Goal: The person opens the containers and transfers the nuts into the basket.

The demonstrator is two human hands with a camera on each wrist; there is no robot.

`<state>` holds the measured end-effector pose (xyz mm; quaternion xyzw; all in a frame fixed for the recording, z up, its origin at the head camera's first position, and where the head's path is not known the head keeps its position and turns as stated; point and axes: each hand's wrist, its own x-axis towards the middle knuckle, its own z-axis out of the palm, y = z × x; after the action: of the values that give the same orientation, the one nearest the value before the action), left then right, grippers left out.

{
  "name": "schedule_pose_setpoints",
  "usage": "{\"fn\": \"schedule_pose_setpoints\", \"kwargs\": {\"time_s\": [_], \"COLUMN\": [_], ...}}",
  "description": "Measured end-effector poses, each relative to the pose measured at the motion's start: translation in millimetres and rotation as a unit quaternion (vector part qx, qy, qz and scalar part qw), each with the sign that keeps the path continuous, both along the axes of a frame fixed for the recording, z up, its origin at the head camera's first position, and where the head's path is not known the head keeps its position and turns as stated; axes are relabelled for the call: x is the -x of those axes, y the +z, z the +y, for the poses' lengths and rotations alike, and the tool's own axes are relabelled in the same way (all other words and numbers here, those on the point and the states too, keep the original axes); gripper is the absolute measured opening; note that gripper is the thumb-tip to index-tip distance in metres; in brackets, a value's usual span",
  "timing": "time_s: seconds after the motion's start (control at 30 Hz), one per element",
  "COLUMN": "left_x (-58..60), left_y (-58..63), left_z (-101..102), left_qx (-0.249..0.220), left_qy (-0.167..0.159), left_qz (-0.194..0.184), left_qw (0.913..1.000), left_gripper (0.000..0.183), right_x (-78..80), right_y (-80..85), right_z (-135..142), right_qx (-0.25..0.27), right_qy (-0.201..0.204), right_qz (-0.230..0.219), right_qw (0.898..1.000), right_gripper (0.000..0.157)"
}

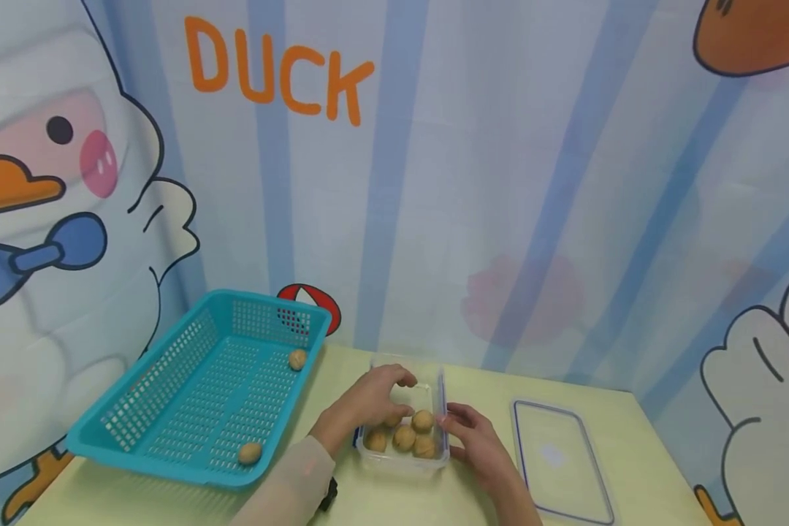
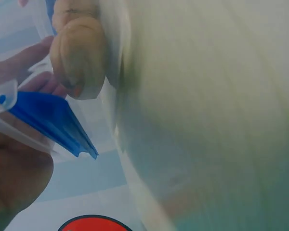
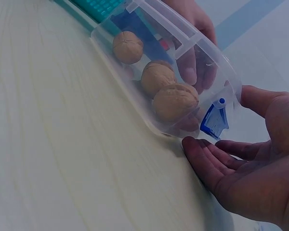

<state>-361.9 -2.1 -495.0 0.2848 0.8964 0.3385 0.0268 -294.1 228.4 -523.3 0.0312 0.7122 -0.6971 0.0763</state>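
Note:
A clear plastic box (image 1: 402, 462) with blue latches holds several walnuts (image 1: 404, 438). My left hand (image 1: 375, 398) reaches into it over the left wall. Its thumb and fingers are spread apart above the walnuts, and I see nothing gripped between them; the thumb tip is close to a walnut (image 1: 392, 420). Against the box's right side rests my right hand (image 1: 480, 446), thumb near the rim. In the right wrist view, the right fingers (image 3: 202, 159) lie fairly straight by the lower wall, below a blue latch (image 3: 215, 119).
To the left stands a turquoise perforated basket (image 1: 197, 394) with one walnut (image 1: 297, 359) near the back and another walnut (image 1: 250, 453) near the front. A clear lid (image 1: 565, 460) with a blue seal lies at the right. Behind the table hangs a printed curtain (image 1: 500, 183).

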Motion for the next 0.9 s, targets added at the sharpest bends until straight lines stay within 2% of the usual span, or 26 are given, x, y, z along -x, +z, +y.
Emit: {"fn": "schedule_pose_setpoints", "kwargs": {"time_s": [0.1, 0.17, 0.33, 0.4, 0.6, 0.9], "left_x": [-0.2, -1.5, -7.3, -9.0, -16.2, -19.6], "left_y": [1.2, 2.4, 7.0, 9.8, 16.1, 14.3], "left_z": [-2.0, -4.9, -13.7, -15.1, -17.2, -16.1], "left_qx": [-0.011, -0.012, 0.045, 0.068, 0.107, 0.133], "left_qy": [-0.009, -0.012, -0.004, -0.004, -0.013, -0.010], "left_qz": [-0.006, 0.003, 0.069, 0.079, 0.064, 0.081], "left_qw": [0.9999, 0.9999, 0.9966, 0.9945, 0.9922, 0.9877], "left_gripper": [0.042, 0.039, 0.035, 0.036, 0.040, 0.037], "right_x": [0.7, 1.6, 1.3, 1.5, 0.8, 1.2], "right_y": [0.8, -0.3, -2.6, -2.2, 0.0, 0.7], "right_z": [0.9, 1.0, -1.1, -0.9, -0.6, -0.3], "right_qx": [0.001, -0.003, -0.011, -0.007, 0.004, 0.006], "right_qy": [0.000, 0.003, 0.007, -0.001, -0.012, 0.000], "right_qz": [0.007, 0.009, -0.001, 0.000, 0.009, 0.007], "right_qw": [1.000, 1.000, 1.000, 1.000, 1.000, 1.000], "right_gripper": [0.056, 0.057, 0.060, 0.060, 0.060, 0.060]}}
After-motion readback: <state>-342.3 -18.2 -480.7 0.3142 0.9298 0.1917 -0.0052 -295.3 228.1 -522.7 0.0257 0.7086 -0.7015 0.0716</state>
